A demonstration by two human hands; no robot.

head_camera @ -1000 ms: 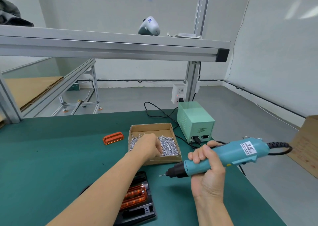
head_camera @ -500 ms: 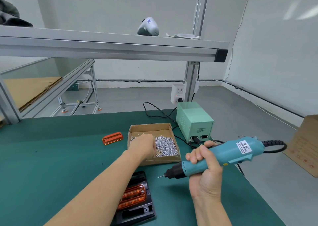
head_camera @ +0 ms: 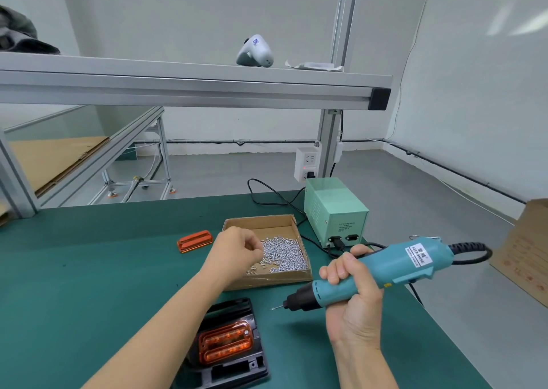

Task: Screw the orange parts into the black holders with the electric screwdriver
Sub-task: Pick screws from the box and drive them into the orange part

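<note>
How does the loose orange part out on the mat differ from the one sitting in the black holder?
The loose flat orange plastic part lies bare on the green mat, left of the cardboard screw box; the orange part seated in the black plastic holder sits near the table's front edge. The loose one is untouched and far from both hands; the seated one lies beside the left forearm. Both are orange, ribbed rectangles.
</note>
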